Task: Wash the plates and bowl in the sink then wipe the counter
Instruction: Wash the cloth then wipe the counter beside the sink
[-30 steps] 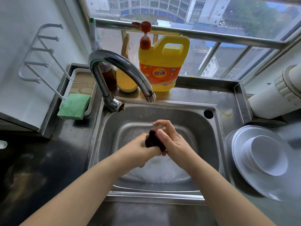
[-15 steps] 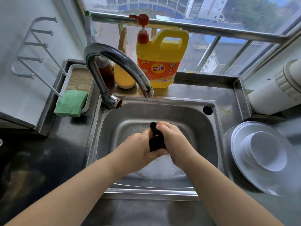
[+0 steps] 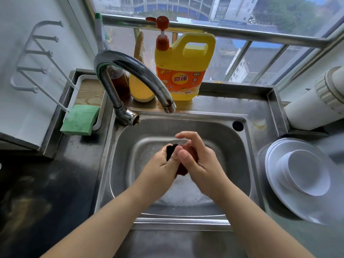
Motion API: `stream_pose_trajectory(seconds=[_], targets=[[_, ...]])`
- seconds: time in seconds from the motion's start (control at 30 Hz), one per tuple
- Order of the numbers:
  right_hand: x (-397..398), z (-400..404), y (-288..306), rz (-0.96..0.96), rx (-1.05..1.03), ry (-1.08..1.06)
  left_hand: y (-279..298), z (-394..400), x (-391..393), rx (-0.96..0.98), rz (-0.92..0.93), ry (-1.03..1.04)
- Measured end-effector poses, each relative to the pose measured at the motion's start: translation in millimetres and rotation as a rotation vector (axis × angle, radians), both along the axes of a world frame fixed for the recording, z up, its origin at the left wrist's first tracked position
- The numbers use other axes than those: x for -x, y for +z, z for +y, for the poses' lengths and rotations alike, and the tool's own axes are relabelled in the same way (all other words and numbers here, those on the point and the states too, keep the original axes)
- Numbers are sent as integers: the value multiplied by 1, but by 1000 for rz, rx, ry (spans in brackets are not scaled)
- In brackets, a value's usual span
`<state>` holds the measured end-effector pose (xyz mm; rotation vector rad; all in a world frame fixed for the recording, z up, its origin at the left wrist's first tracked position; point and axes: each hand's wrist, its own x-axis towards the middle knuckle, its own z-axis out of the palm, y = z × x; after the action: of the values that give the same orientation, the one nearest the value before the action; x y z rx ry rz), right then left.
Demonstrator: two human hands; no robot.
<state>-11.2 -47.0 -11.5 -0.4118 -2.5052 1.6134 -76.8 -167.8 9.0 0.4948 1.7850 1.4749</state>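
Steel counter: detergent jug, sponge, stacked plates right of sink.

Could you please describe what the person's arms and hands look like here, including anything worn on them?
Both forearms are bare up to the frame's lower edge: no sleeves show. The left hand and right hand wear no gloves, and no rings, watch or bracelets are visible. The visible fingernails look short and unpainted.

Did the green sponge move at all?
No. The green sponge still lies at the front of its tray, left of the faucet.
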Motion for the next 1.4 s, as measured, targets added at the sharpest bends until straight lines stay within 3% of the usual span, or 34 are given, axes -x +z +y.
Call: stream_pose_trajectory(seconds=[0.1, 0.17, 0.4, 0.57, 0.83, 0.93, 1.0, 1.13, 1.23, 1.3, 1.4], targets=[[1, -2, 2, 187, -247, -43, 7, 6, -6, -38, -209, 44], [2, -7, 3, 245, -299, -126, 6, 8, -7, -46, -169, 69], [7, -25, 10, 128, 211, -319, -12, 8, -16, 41, 328, 227], [11, -33, 9, -7, 369, -467, -31, 4, -10, 111, 648, 190], [20, -40, -18, -441, 646, -648, -60, -2, 4, 206, 927, 10], [20, -38, -15, -464, 652, -601, -63, -6, 7, 203, 992, -26], [17, -32, -10, -360, 543, -535, -53, -1, 2, 227, 810, 47], [2, -11, -6, -104, 89, -155, -29, 10, 2, 283, 38, 170], [-3, -1, -10, 64, -244, -54, -12, 13, 7, 277, -484, 152], [0, -6, -11, 156, -295, -118, -9, 16, 4, 263, -594, 122], [8, -17, -12, 148, -186, -292, -8, 20, 0, 305, -446, 151]])
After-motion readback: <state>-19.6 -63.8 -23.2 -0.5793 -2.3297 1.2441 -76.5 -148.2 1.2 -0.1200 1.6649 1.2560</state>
